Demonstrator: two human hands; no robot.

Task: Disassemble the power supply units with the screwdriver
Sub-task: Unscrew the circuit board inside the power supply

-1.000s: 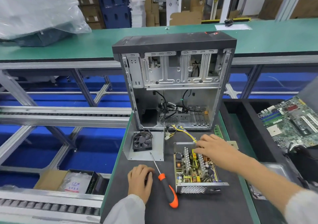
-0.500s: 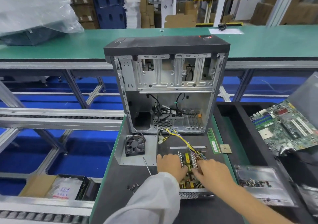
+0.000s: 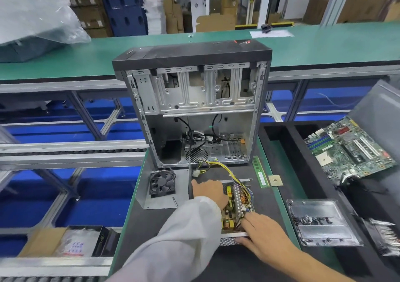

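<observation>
The power supply lies on the dark mat of the desk, near its front edge and just in front of the stripped computer case, and it is already well on its way: the cover is off, the circuit board and its coils are bare, and the fan plate sits apart at the mat's left edge. What seems left is freeing the board from its metal tray. The left hand rests on the far left side of the unit, fingers laid over its wall, though whether they curl round it I cannot tell; the right hand lies spread with straight fingers on the near right corner, pressing on the rim. Only the tip of the screwdriver shows, beside the sleeve (the handle is hidden under the arm). Room is tight: the yellow wires trail back towards the case, a memory stick and a chip lie close on the right, and the tray of screws sits beyond the green edge. The freest ground is the mat's front.
</observation>
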